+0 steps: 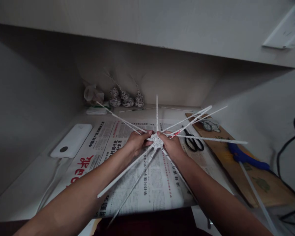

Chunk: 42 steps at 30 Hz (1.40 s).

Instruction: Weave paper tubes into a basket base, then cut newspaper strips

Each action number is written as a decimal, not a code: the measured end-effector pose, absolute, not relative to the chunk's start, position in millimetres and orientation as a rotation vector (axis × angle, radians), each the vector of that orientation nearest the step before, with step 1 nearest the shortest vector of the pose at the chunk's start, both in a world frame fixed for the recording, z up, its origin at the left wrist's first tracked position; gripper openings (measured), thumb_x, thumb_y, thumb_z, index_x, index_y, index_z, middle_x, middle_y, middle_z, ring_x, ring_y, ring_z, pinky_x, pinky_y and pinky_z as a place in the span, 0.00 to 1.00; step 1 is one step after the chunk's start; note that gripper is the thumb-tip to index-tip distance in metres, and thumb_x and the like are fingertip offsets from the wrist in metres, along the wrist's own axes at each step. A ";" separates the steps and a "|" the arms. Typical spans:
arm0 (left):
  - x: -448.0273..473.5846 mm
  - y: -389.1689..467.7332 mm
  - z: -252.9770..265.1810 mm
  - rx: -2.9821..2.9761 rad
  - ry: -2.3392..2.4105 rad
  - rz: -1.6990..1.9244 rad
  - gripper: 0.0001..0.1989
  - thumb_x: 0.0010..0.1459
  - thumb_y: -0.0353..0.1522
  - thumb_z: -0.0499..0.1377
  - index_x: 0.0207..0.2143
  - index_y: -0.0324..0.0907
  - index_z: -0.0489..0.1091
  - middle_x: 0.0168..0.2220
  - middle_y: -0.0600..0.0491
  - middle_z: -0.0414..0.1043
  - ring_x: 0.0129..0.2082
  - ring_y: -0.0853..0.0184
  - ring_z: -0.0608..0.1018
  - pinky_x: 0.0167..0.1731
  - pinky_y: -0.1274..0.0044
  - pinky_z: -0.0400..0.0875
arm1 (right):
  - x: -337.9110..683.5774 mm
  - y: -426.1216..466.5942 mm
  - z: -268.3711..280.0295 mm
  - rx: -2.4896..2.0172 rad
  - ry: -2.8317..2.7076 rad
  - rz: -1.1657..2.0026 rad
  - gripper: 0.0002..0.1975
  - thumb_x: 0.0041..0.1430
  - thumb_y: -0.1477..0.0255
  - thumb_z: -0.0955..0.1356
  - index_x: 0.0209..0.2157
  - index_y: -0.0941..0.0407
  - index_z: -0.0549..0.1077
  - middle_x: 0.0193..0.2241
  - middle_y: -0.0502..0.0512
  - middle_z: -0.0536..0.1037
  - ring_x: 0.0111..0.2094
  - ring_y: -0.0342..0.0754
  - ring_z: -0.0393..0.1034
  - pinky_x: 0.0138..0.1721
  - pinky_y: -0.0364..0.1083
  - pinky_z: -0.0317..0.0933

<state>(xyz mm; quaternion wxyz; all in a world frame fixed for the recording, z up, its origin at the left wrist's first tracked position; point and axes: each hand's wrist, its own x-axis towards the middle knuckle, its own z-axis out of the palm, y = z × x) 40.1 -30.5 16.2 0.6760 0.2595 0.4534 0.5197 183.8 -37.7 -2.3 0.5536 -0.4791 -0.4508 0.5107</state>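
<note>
Between my two hands is a small round woven piece (157,141) of rolled paper strips, held above the newspaper. Long white paper sticks (157,113) radiate from it in several directions, some toward me and some away. My left hand (140,140) pinches its left edge with thumb and fingers. On the other side my right hand (171,144) grips the right edge, its thumb near the top; a strip with red print shows beside it. The undersides of the fingers are hidden.
Newspaper (113,157) covers the tabletop. Black scissors (193,141) lie right of my hands. A blue glue gun (245,157) rests on cardboard (255,186). A white power bank (71,140) with a cable is at left. Small woven gourds (127,99) stand at the back.
</note>
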 end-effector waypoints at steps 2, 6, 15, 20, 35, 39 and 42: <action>37.9 -29.6 18.2 0.568 1.029 1.138 0.04 0.51 0.24 0.67 0.24 0.34 0.76 0.25 0.51 0.75 0.22 0.73 0.76 0.19 0.84 0.74 | 184.7 -36.9 -3.6 -1.144 -1.078 1.202 0.16 0.47 0.59 0.75 0.26 0.57 0.74 0.22 0.50 0.77 0.24 0.47 0.69 0.28 0.46 0.61; 34.4 -28.7 18.7 0.611 1.016 1.075 0.08 0.46 0.23 0.70 0.21 0.34 0.74 0.21 0.54 0.71 0.19 0.75 0.73 0.18 0.85 0.73 | 187.4 -35.2 -5.2 -1.199 -1.126 1.111 0.15 0.48 0.59 0.74 0.25 0.57 0.74 0.21 0.50 0.76 0.23 0.46 0.68 0.27 0.46 0.60; 34.8 -27.2 10.5 0.697 1.009 1.112 0.15 0.33 0.22 0.75 0.28 0.34 0.79 0.25 0.52 0.76 0.23 0.73 0.77 0.21 0.85 0.74 | 190.3 -32.1 -10.4 -1.156 -1.260 1.066 0.15 0.50 0.58 0.73 0.27 0.57 0.77 0.22 0.50 0.76 0.25 0.46 0.67 0.29 0.46 0.61; 34.9 -28.0 10.9 0.686 0.992 1.122 0.13 0.36 0.21 0.74 0.29 0.34 0.79 0.26 0.51 0.77 0.24 0.72 0.78 0.23 0.84 0.74 | 191.4 -30.6 -14.2 -1.128 -1.255 1.101 0.16 0.51 0.56 0.73 0.28 0.56 0.78 0.24 0.52 0.78 0.26 0.48 0.69 0.32 0.47 0.63; 28.5 -26.0 15.9 0.701 1.017 1.054 0.10 0.39 0.22 0.73 0.24 0.35 0.75 0.24 0.53 0.75 0.20 0.74 0.75 0.18 0.85 0.72 | 190.7 -32.8 -7.3 -1.131 -1.262 1.051 0.14 0.51 0.60 0.73 0.25 0.57 0.77 0.23 0.51 0.77 0.27 0.48 0.69 0.32 0.47 0.62; 27.2 -25.5 14.5 0.712 1.031 1.049 0.13 0.34 0.20 0.73 0.24 0.35 0.76 0.23 0.52 0.75 0.21 0.73 0.76 0.19 0.86 0.72 | 190.4 -32.1 -7.4 -1.114 -1.232 1.092 0.13 0.50 0.60 0.74 0.26 0.57 0.78 0.24 0.52 0.78 0.28 0.48 0.70 0.33 0.48 0.63; 28.8 -26.1 12.0 0.732 1.017 1.072 0.16 0.33 0.20 0.73 0.28 0.35 0.78 0.25 0.52 0.76 0.23 0.73 0.77 0.22 0.85 0.73 | 190.7 -31.2 -8.8 -1.134 -1.262 1.070 0.13 0.49 0.61 0.74 0.25 0.57 0.77 0.24 0.52 0.77 0.27 0.47 0.69 0.33 0.47 0.62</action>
